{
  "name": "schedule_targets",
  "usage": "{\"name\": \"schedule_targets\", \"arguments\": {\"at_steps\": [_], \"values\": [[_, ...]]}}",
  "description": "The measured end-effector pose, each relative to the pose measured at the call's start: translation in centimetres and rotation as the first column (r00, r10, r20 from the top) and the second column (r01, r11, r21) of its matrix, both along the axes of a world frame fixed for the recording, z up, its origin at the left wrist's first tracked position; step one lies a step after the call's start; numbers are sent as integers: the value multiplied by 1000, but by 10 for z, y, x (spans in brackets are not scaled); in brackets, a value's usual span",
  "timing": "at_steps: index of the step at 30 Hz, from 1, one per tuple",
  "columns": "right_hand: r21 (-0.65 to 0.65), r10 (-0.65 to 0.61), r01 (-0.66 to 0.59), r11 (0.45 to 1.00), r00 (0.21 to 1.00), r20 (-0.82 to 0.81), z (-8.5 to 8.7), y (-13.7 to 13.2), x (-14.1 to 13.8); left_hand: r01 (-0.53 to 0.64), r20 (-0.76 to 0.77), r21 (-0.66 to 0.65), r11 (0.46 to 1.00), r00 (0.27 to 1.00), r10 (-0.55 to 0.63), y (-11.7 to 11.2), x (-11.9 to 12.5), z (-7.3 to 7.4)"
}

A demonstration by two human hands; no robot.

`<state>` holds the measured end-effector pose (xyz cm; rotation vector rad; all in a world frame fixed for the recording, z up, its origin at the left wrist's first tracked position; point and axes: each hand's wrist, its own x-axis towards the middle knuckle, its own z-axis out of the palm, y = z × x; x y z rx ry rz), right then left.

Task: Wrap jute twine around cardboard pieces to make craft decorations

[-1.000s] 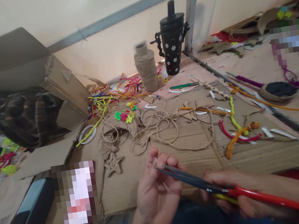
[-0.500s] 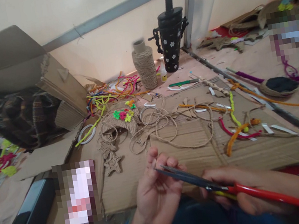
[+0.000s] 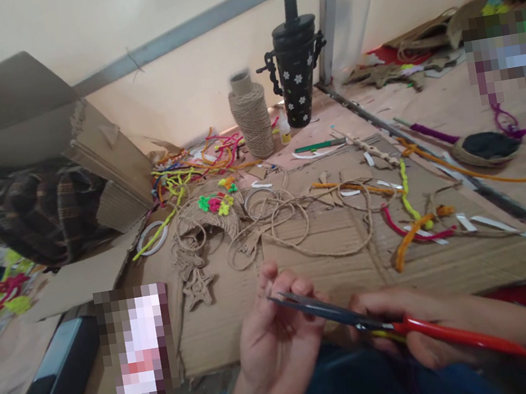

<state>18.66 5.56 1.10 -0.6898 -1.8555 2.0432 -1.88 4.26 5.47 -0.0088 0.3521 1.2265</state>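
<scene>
My right hand (image 3: 413, 323) is closed around scissors (image 3: 336, 313) with dark blades and a red handle. A bit of yellow shows under the blades near my fingers. The blade tips point left and reach the fingers of my left hand (image 3: 283, 347). That hand is palm up, its thumb and fingers curled together at the tips; whatever they pinch is too small to make out. Beyond my hands, loose loops of jute twine (image 3: 302, 254) lie on the cardboard sheet (image 3: 230, 335). A twine-wrapped crescent (image 3: 219, 220) with bright little flowers and a twine star (image 3: 198, 288) lie to the left.
At the back stand a twine spool (image 3: 251, 122), a small glue bottle (image 3: 284, 130) and a black tumbler (image 3: 296, 75). Pipe cleaners (image 3: 403, 248) and paper strips are scattered right. An open cardboard box (image 3: 108, 135) holding dark cloth and a black case (image 3: 54, 376) sit left.
The view has shifted slightly. The scissors and both hands keep nearly the same pose, with the blade tips still at my left fingers.
</scene>
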Motion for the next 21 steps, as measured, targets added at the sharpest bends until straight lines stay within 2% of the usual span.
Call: {"name": "schedule_targets", "arguments": {"at_steps": [3, 9, 16, 21], "values": [[-37, 42, -43, 998, 998, -39, 4, 2, 0, -8, -1, -1, 1000, 1000, 8, 1, 0, 0], [-51, 26, -28, 998, 999, -35, -1, 0, -2, -11, -3, 21, 1000, 1000, 11, 0, 0, -1], [-118, -9, 5, 993, 999, -37, 8, 2, -5, -10, 5, 34, 999, 1000, 9, 0, 0, -2], [-78, -13, 14, 997, 1000, 7, 6, 2, -6, -10, 7, 28, 1000, 1000, 10, 2, 1, -3]]}}
